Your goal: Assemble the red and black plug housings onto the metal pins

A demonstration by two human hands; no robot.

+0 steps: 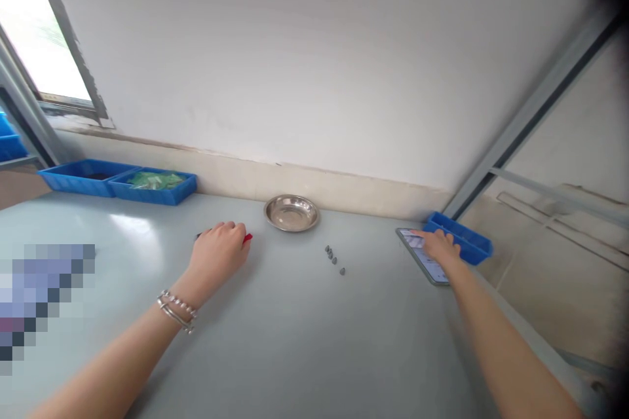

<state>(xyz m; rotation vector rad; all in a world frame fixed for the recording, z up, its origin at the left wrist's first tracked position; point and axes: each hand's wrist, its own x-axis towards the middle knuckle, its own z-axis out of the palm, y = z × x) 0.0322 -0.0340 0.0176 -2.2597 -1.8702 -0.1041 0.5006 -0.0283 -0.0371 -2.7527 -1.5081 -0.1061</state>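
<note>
My left hand [219, 252], wearing bracelets at the wrist, is closed palm-down over the table. It grips a slim object with a red end [248, 237] that sticks out on the right and a dark end on the left; its middle is hidden, so I cannot tell its kind. My right hand [442, 249] is over a smartphone [426, 262] lying screen-up, its index finger stretched onto the lit screen and the other fingers partly bent. Between the hands, several small grey cone-like pieces [335, 260] lie in a loose row. Behind them stands a shallow round metal dish [291, 228].
Two blue trays [78, 183] stand at the back left, the right one holding green plastic bags [156, 180]. Another blue bin [476, 253] is behind the phone. A blurred-out flat object [39, 294] lies at the left. A wall and metal posts bound the table [295, 347].
</note>
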